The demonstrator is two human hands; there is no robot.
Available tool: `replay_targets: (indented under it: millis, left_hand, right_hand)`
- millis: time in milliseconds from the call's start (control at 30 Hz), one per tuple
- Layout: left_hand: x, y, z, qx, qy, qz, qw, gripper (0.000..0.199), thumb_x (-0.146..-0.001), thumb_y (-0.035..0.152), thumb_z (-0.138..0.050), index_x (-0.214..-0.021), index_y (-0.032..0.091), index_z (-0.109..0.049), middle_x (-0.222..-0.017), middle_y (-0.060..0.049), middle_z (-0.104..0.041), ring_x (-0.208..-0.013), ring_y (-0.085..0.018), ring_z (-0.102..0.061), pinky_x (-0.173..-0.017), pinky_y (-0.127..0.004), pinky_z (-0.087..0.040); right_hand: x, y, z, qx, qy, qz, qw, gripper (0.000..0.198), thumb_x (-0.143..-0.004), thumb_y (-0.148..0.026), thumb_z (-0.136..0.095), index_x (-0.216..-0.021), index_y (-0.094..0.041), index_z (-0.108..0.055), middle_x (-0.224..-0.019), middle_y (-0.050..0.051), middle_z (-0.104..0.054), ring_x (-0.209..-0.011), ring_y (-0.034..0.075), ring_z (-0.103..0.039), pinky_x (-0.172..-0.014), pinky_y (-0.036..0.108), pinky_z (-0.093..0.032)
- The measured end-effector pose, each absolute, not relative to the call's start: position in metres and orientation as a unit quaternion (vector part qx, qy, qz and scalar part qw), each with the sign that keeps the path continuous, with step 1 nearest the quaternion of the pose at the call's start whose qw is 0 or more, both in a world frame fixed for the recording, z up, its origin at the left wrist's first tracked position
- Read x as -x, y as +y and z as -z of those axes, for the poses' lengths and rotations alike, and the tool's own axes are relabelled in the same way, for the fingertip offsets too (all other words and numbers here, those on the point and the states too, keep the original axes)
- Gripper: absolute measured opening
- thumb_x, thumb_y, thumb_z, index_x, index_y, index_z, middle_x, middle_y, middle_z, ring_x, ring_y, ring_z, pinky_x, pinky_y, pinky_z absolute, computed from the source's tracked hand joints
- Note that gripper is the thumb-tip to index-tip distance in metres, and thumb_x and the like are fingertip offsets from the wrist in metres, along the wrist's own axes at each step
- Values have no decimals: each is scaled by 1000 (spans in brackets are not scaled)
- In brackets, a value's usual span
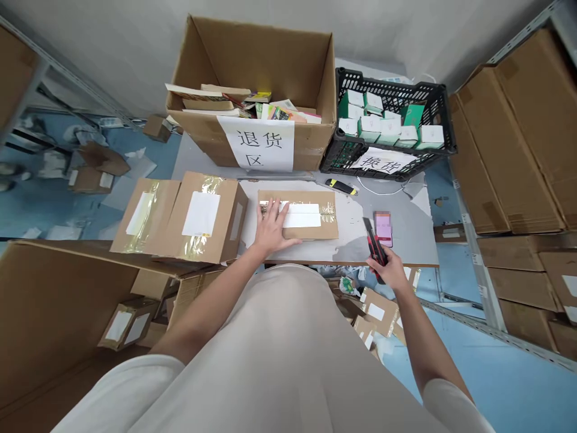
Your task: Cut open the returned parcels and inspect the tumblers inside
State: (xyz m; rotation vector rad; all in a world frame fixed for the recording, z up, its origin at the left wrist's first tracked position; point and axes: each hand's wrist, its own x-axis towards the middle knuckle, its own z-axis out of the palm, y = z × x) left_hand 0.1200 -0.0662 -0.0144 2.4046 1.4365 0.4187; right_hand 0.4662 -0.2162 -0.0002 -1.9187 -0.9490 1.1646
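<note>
Taped parcel (300, 214) lies on the tabletop (419, 243) beneath a person's left hand (269, 228).

The left grip is spread wide, resting on the parcel's left part without clasping it; the right hand's (387, 269) grip is wrapped around a red-and-black knife (372, 237), just beside a phone (383, 228). At the back stand a labelled carton (313, 141) and a black crate (448, 129) of green-and-white boxes (389, 128); a yellow-and-black cutter (341, 186) lies near the crate.
</note>
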Motion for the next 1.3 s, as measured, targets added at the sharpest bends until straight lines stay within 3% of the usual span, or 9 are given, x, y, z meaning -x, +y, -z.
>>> replay_targets:
  millis: [67, 167, 300, 367, 533, 867, 1000, 1233, 1300]
  left_hand:
    - [-102, -82, 23, -799, 533, -225, 162, 115, -61, 69, -72, -150, 14, -27, -159, -23, -14, -147, -42, -9, -116, -61, -1]
    - [-75, -109, 52, -674, 622, -317, 241, 122, -61, 63, -76, -152, 9, -15, -159, -27, -9, -148, -40, -11, -117, -56, -17]
    - [-61, -119, 89, -557, 611, -318, 465, 79, -76, 56, -63, -139, 12, -44, -141, -22, -49, -131, -32, -48, -106, -48, -41]
    - [-61, -114, 91, -542, 586, -335, 501, 61, -82, 52, -55, -127, 12, -55, -125, -17, -63, -117, -27, -60, -100, -42, -47]
    - [-60, -92, 60, -557, 635, -342, 412, 46, -84, 48, -53, -111, 14, -68, -107, -11, -72, -95, -22, -67, -84, -32, -52]
    - [-74, -42, 51, -579, 723, -202, 318, 52, -87, 56, -44, -76, 14, -73, -68, -8, -68, -68, -21, -59, -63, -28, -39]
    - [-68, -45, 56, -574, 715, -206, 343, 53, -88, 54, -41, -76, 13, -72, -71, -8, -69, -73, -21, -61, -66, -29, -42]
    - [-38, -100, 89, -477, 612, -351, 524, 54, -77, 41, -50, -120, 11, -64, -114, -15, -70, -107, -26, -65, -93, -42, -51]
    - [-33, -115, 96, -492, 578, -341, 555, 58, -69, 37, -60, -121, 12, -63, -118, -15, -68, -113, -27, -63, -101, -45, -48]
  right_hand:
    - [-449, -207, 17, 727, -327, -447, 406, 60, -57, -46, -82, -105, -18, -59, -62, -5, -58, -47, 11, -54, -45, 26, -47]
    - [-412, -186, 44, 690, -288, -485, 453, 66, -50, -44, -85, -104, -21, -55, -66, -5, -62, -45, 10, -52, -45, 26, -47]
    - [-375, -163, 64, 673, -270, -499, 475, 58, -51, -45, -83, -94, -23, -50, -62, -9, -57, -44, 9, -52, -43, 23, -44]
    - [-371, -157, 63, 681, -276, -477, 482, 51, -56, -45, -80, -88, -23, -48, -58, -10, -53, -43, 9, -51, -41, 22, -42]
    - [-383, -140, 39, 710, -345, -412, 456, 41, -62, -46, -77, -80, -21, -51, -60, -7, -55, -43, 8, -51, -39, 20, -39]
    - [-386, -97, 51, 761, -370, -362, 390, 39, -64, -51, -74, -73, -22, -49, -54, -7, -53, -41, 10, -53, -39, 23, -44]
    - [-389, -101, 56, 751, -358, -382, 403, 42, -65, -55, -72, -77, -20, -52, -56, -5, -56, -44, 10, -53, -41, 22, -44]
    - [-390, -178, 58, 669, -292, -509, 457, 56, -61, -51, -77, -101, -20, -55, -93, 4, -69, -45, 9, -54, -42, 26, -45]
    - [-383, -197, 63, 663, -278, -535, 444, 59, -58, -47, -79, -105, -22, -54, -85, 1, -69, -44, 10, -52, -42, 27, -44]
